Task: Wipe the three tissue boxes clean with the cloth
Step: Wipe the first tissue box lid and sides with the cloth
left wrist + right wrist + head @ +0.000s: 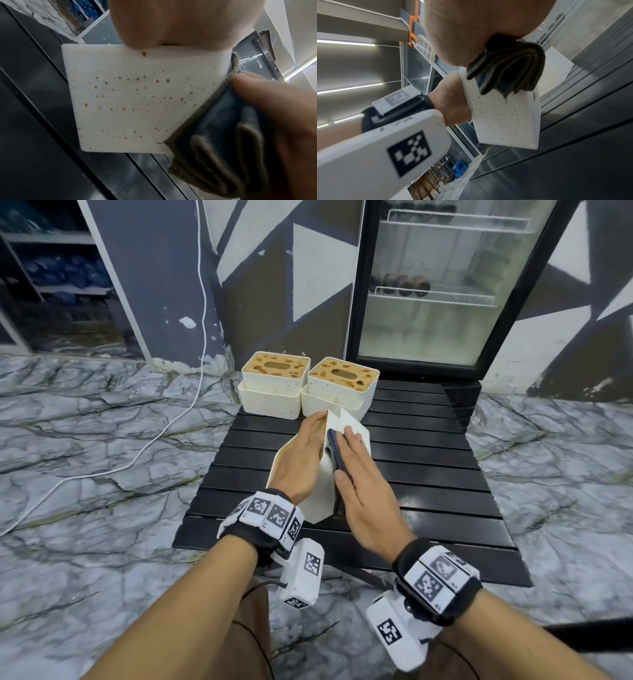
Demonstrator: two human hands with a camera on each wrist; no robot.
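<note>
Three white tissue boxes carry brown spots. Two stand at the table's far edge, the left box (275, 378) and the right box (342, 383), both with brown-stained tops. The third box (318, 501) (128, 101) (501, 119) is tilted up over the table's middle, and my left hand (301, 453) (163, 23) grips it from the left. My right hand (363, 474) (471, 27) lies flat with straight fingers, pressing a folded dark cloth (337, 460) (214, 128) (508, 67) against the box's right side. The spotted near face shows uncovered in the left wrist view.
A low black slatted table (428, 474) stands on a marble floor. A glass-door fridge (442, 285) rises right behind it. A white cable (171, 426) runs across the floor on the left. Shelves stand at the far left.
</note>
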